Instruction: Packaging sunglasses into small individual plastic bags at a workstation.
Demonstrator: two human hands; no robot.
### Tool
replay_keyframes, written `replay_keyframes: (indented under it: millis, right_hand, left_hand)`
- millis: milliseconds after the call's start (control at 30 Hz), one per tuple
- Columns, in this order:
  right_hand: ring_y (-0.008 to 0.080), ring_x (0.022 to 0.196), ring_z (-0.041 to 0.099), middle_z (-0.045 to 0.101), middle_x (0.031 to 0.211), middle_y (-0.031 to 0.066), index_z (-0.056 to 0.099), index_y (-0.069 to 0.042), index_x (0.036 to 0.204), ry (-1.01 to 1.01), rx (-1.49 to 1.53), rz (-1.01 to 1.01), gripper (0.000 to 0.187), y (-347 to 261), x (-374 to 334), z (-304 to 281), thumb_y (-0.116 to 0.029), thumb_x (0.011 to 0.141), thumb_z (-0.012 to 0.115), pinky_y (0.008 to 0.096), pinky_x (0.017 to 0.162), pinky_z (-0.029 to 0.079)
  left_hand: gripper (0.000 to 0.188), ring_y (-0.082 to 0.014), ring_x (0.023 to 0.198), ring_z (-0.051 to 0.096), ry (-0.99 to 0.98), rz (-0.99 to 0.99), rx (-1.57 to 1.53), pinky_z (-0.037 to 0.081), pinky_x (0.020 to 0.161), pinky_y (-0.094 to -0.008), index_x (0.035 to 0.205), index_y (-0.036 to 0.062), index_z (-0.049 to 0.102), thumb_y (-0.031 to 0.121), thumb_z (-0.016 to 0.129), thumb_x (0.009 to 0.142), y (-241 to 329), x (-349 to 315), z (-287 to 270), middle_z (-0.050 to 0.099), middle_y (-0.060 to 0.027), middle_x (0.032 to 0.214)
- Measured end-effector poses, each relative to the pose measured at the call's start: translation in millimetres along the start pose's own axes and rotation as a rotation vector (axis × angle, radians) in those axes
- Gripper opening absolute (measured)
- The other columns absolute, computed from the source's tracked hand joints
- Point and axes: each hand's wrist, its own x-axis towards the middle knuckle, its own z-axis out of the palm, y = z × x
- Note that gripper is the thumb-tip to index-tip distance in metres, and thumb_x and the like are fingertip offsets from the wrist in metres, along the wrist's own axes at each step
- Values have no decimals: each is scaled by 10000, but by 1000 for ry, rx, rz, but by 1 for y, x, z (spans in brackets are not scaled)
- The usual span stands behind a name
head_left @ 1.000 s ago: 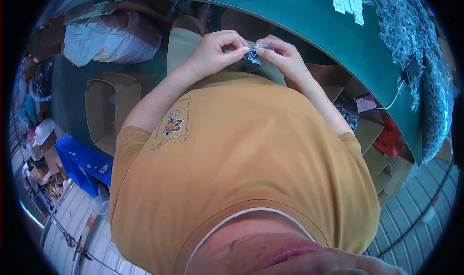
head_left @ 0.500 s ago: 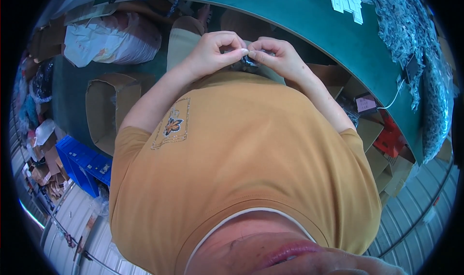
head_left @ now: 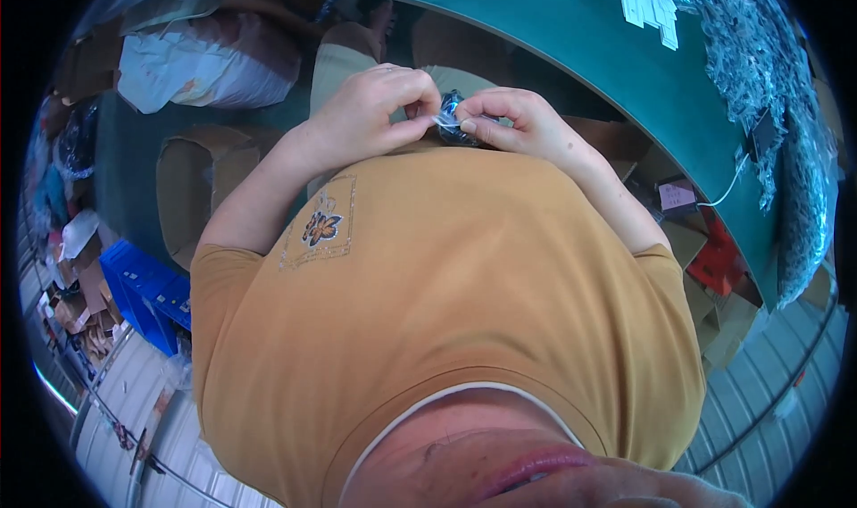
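Both hands meet over my lap at a small, shiny clear plastic packet point(head_left: 453, 131) with something dark inside. My left hand point(head_left: 379, 111) is closed, thumb and forefinger pinching the packet's clear edge. My right hand point(head_left: 513, 120) pinches the same packet from its other side, thumb and forefinger together. What the packet contains is too small and glossy to make out. Its lower part is hidden behind my shirt front.
A green table point(head_left: 616, 79) curves across the front and right, bearing clear plastic packets point(head_left: 759, 70) and white strips point(head_left: 644, 4). At left are a white plastic bag point(head_left: 210, 62), an open cardboard box point(head_left: 192, 182) and a blue crate point(head_left: 147, 294). A red object point(head_left: 717, 258) lies under the table.
Both hands have come slightly nearer my body and moved a little apart. More of the packet shows between them now.
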Motion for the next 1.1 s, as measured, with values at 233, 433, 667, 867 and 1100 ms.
replay_keyframes:
  millis: [233,433,667,867,1100]
  right_hand:
    - [167,893,654,712,981,66,729,-58,1078,13,3,5,144,0,-2,-10,-150,977,683,301,789,534]
    - [112,859,644,705,936,38,725,-44,1089,65,160,152,167,6,-4,-5,-162,975,697,281,792,530]
    - [128,835,628,683,941,49,716,-31,1085,160,76,93,154,21,-6,-7,-138,980,681,281,767,516]
    - [118,832,579,628,924,39,710,-41,1095,183,-27,80,150,40,-2,-13,-127,976,679,267,759,479]
    - [120,833,566,598,900,29,720,-46,1121,187,-94,76,216,38,2,-14,-178,950,715,267,757,463]
  left_hand:
    - [158,-212,895,647,-54,-75,-144,511,796,-346,1026,17,659,87,690,888,-22,2,6,661,-82,952]
    - [271,-238,1128,636,96,73,-226,489,987,-387,1079,50,673,148,777,848,-26,16,20,675,-90,1184]
    - [288,-231,1162,634,20,-86,-428,479,1013,-372,1072,68,685,192,814,847,-48,26,53,681,-91,1210]
    - [386,-203,1083,661,69,-183,-475,506,963,-341,1127,54,696,259,821,825,-66,32,71,699,-74,1137]
    - [605,-200,1101,662,129,-238,-566,512,994,-341,1312,58,590,251,858,805,-76,29,87,682,-93,1158]
